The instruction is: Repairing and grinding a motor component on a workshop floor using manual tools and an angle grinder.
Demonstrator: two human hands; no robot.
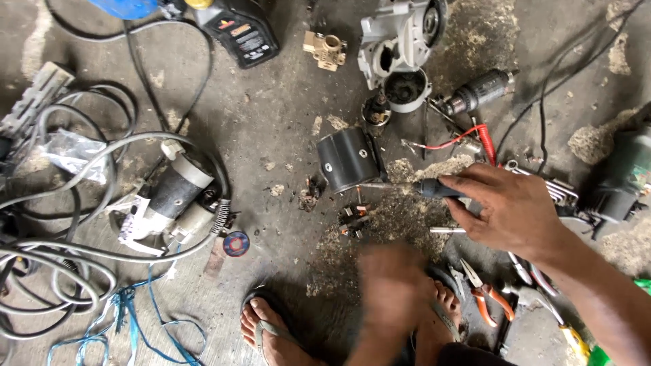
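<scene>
The right hand point(510, 211), at centre right of the frame, is closed around the dark handle of a screwdriver point(407, 186), whose shaft points left and touches the black cylindrical motor housing point(349, 160) lying on the concrete floor point(271, 108) at upper centre. The left hand point(390, 291), low in the middle, is blurred; I cannot tell whether it is spread or closed. The step looks like working at the housing's edge. Next calls for steadying that housing.
</scene>
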